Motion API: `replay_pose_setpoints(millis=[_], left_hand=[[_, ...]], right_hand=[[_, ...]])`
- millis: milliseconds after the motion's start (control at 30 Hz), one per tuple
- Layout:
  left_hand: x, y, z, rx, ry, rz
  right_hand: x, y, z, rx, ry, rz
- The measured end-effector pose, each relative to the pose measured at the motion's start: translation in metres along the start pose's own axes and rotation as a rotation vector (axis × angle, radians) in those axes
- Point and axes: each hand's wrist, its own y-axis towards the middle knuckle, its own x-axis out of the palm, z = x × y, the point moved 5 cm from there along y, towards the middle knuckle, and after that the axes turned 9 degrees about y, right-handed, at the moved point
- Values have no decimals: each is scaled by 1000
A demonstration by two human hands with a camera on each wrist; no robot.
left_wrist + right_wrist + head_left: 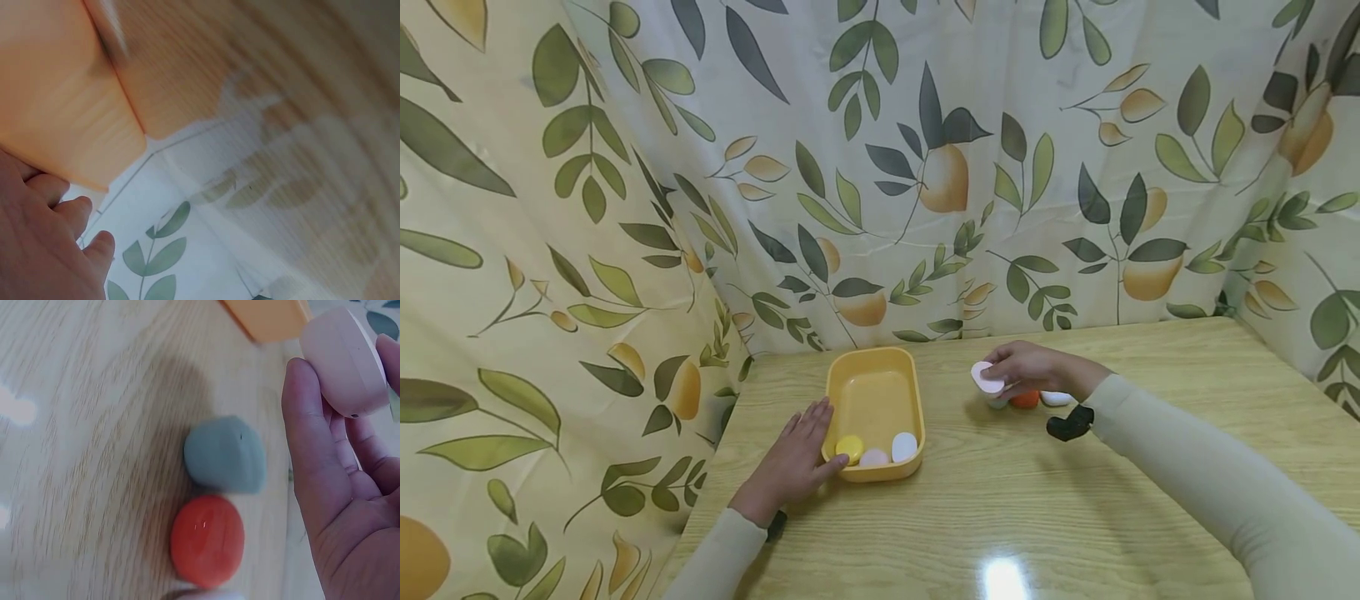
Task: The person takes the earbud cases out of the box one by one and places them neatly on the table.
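My right hand (1026, 367) holds a pale pink rounded case (344, 362) between thumb and fingers, raised over the table. A seam line and a tiny dark hole show on its side. Below it on the wood are a blue-grey rounded piece (225, 455), a glossy red-orange one (207, 540) and a white one (1057, 399), in a row. My left hand (797, 450) rests along the left side of a yellow tray (872, 392), its thumb at the near rim. Inside the tray's near end lie a yellow round piece (850, 447), a pinkish one (873, 458) and a white one (904, 447).
The wood-grain table (940, 517) reaches back to a leaf-and-fruit patterned curtain (880, 167), which also hangs at the left and right. A black band (1070, 423) is at my right wrist. A bright light reflection shows on the near tabletop.
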Motion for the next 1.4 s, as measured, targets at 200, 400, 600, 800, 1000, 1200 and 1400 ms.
replay_pose_setpoints(millis=[200, 400, 600, 800, 1000, 1200, 1400], left_hand=[[1, 0, 1, -3, -6, -11], [0, 1, 1, 0, -10, 7], [1, 1, 0, 3, -15, 3], [2, 0, 0, 6, -4, 8], [0, 1, 0, 10, 31, 10], [-1, 2, 1, 14, 71, -8], [-4, 1, 3, 27, 95, -27]], right_hand=[[-18, -9, 7, 6, 3, 44], [-33, -16, 13, 9, 16, 65], [-45, -20, 18, 25, 39, 102], [-53, -24, 19, 30, 74, 123], [-62, -31, 23, 19, 91, 137], [-68, -37, 25, 9, 84, 150], [-74, -45, 27, 8, 78, 160]])
